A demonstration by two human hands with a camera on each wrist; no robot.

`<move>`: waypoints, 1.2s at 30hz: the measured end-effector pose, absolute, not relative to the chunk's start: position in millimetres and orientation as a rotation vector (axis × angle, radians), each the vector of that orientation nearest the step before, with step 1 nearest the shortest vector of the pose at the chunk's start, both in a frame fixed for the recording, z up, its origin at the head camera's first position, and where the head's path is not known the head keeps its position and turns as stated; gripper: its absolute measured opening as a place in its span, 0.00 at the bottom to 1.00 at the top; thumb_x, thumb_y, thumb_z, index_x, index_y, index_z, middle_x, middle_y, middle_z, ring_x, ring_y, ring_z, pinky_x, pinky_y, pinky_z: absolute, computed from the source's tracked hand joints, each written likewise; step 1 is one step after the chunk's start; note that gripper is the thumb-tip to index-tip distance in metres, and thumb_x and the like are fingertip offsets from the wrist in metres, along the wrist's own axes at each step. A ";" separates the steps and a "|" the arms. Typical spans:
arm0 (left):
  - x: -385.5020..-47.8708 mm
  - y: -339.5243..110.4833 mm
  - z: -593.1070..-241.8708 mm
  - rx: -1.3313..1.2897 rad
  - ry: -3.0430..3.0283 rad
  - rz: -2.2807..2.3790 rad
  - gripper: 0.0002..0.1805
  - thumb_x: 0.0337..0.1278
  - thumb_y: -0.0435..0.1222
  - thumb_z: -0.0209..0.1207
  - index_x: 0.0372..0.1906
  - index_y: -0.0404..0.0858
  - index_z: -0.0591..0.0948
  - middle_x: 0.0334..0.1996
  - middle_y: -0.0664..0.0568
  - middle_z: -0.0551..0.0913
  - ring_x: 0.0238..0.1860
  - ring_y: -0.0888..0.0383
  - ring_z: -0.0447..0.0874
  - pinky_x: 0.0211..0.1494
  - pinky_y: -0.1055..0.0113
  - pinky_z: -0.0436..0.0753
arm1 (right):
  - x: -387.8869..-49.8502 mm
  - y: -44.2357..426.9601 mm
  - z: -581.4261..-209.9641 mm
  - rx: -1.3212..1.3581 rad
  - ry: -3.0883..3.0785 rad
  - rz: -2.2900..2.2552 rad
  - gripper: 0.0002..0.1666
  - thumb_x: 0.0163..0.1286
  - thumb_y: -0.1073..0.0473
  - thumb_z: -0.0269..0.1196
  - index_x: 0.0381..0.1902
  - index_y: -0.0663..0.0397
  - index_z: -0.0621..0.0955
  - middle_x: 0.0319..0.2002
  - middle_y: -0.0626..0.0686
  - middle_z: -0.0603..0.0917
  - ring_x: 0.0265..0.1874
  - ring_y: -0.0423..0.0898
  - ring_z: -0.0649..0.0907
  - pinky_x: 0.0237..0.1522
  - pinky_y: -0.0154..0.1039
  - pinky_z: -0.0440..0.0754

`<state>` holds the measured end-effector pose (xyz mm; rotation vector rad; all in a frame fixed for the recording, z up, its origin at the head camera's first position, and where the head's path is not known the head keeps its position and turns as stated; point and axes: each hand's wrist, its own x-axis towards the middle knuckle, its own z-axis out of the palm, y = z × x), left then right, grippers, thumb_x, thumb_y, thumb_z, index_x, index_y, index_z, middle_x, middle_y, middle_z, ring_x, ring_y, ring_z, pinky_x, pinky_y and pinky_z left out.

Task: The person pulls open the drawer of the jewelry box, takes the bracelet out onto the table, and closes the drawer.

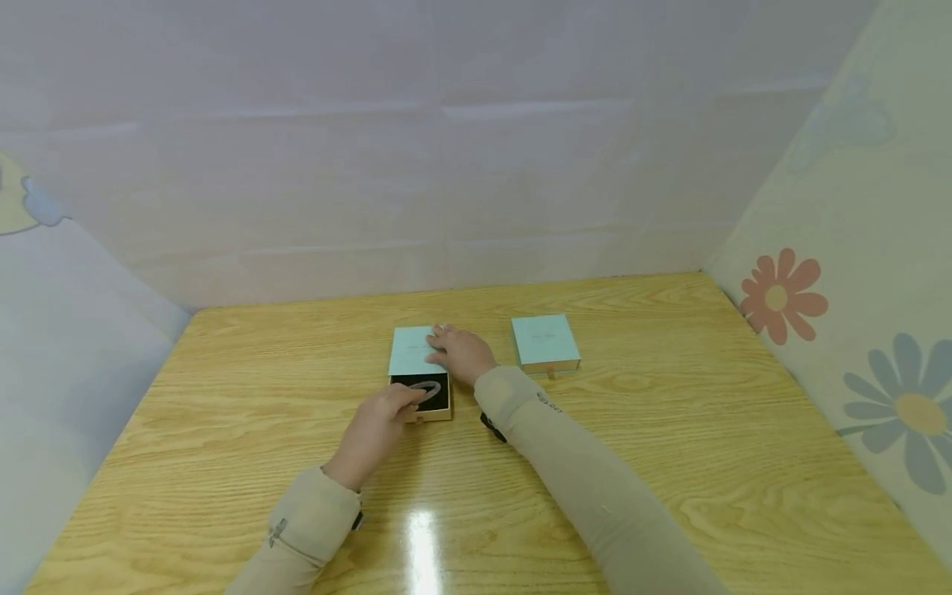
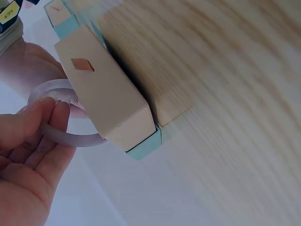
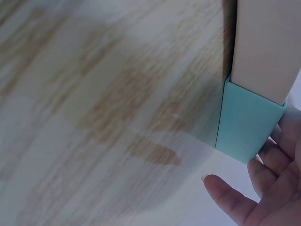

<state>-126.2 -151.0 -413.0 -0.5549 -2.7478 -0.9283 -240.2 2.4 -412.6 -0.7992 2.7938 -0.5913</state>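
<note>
A pale translucent ring-shaped bangle (image 1: 428,387) (image 2: 75,140) tilts at the open box's black-lined tray (image 1: 439,400); my left hand (image 1: 378,430) (image 2: 35,155) pinches its near side between thumb and fingers. The box has a mint-green cover (image 1: 409,351) (image 3: 247,122) and a tan drawer front with a small orange tab (image 2: 83,64). My right hand (image 1: 463,354) (image 3: 277,188) rests on the cover's right part, its fingers spread in the head view and against the green side in the right wrist view.
A second mint-green box (image 1: 545,340), closed, lies to the right on the wood-grain table (image 1: 297,355). A pale backdrop (image 1: 446,165) rises behind the table, with side panels left and right; the right one shows printed flowers (image 1: 776,297).
</note>
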 end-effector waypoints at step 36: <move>-139.7 -159.7 -407.8 0.234 -2.445 -1.631 0.14 0.67 0.25 0.54 0.54 0.23 0.79 0.47 0.33 0.83 0.47 0.44 0.84 0.45 0.68 0.83 | -242.9 0.9 -416.5 -0.797 2.814 -0.539 0.29 0.74 0.49 0.55 0.69 0.52 0.70 0.72 0.52 0.63 0.72 0.49 0.61 0.70 0.45 0.61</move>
